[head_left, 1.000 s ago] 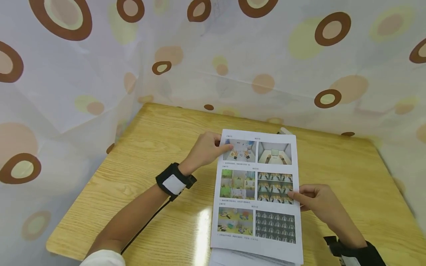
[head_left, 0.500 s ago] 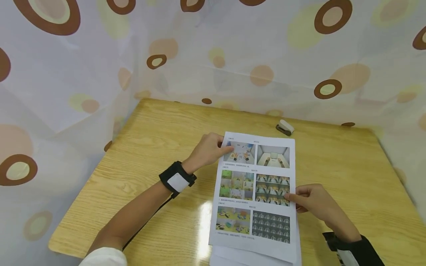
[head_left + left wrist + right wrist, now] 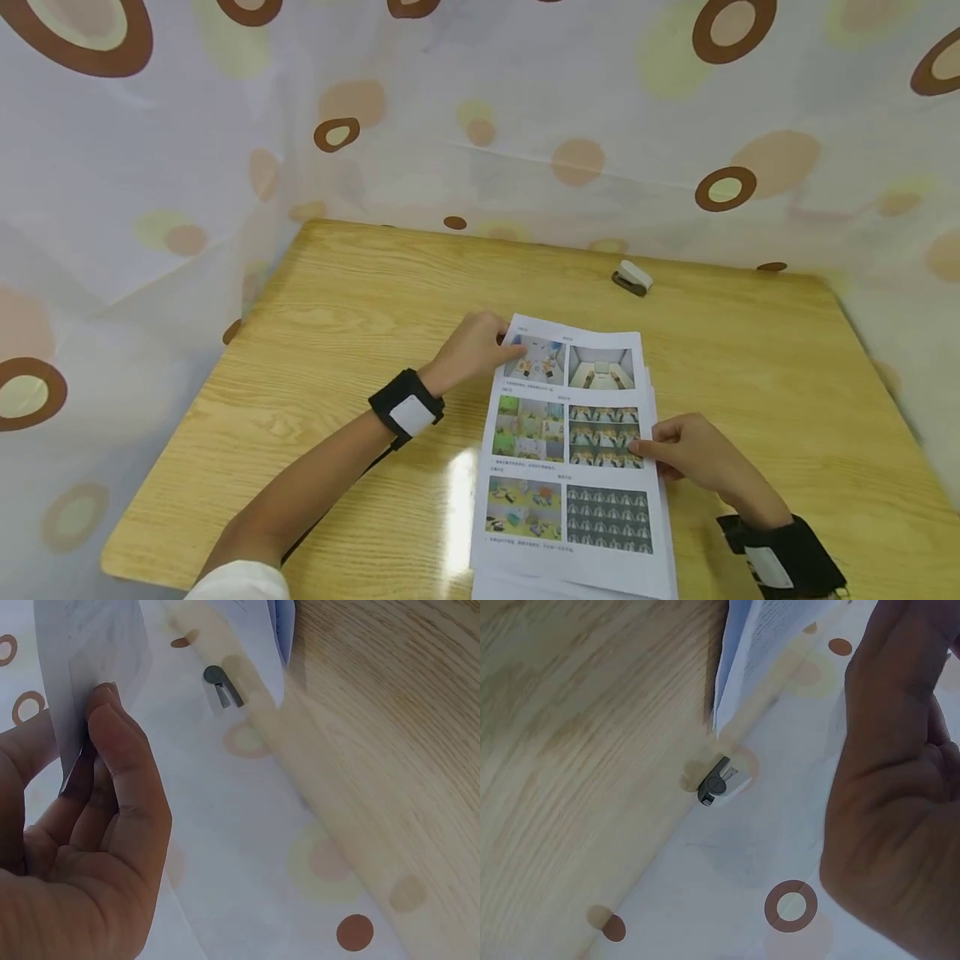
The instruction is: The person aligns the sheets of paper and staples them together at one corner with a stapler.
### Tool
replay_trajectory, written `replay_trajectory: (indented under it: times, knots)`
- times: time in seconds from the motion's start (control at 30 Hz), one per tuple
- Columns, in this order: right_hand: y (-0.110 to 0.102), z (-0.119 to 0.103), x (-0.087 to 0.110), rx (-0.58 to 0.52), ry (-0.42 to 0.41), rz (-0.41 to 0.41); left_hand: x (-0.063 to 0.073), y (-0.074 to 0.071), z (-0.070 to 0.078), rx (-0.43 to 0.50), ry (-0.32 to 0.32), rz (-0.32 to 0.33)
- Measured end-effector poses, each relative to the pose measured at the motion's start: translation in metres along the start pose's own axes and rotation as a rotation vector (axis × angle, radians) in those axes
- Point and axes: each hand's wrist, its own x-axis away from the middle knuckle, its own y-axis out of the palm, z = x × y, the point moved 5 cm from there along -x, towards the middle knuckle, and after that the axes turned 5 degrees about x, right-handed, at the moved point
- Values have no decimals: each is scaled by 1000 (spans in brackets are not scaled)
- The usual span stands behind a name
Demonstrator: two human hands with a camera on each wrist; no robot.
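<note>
A printed sheet of paper with rows of small photos is held up between both hands, with more sheets showing beneath and behind it. My left hand pinches its upper left edge, thumb on the printed face. In the left wrist view that left hand has the sheet's edge between thumb and fingers. My right hand pinches the right edge about halfway down, thumb on the front. The right wrist view shows the back part of the right hand; its fingertips are out of frame.
A white and dark grey stapler lies near the back edge of the wooden table, beyond the papers. A white curtain with brown and peach circles hangs behind the table and along its sides.
The sheet's top edge has come down and toward me, still in both hands, and the stapler behind it has come into view. The head view has tilted down slightly.
</note>
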Motion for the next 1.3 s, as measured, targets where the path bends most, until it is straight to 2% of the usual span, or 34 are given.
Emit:
replay_trajectory:
  times: [0.2,0.4,0.67,1.07,1.2,1.3]
  knots:
    - [4,7,-1,25,23,-13,-4,6,-4,-49,-8,-23]
    - [8,18,1,31,83,-15,-9,15,-3,-88,-27,-60]
    - [13,24,1,38,47,-8,-12,23,-6,-106,-55,-81]
    - [13,29,3,38,59,4,-17,31,-4,-108,-56,-98]
    - [12,28,3,55,64,6,-20,32,-6,-111,-47,-100]
    - [13,28,4,56,76,11,-20,34,-9,-126,-62,-110]
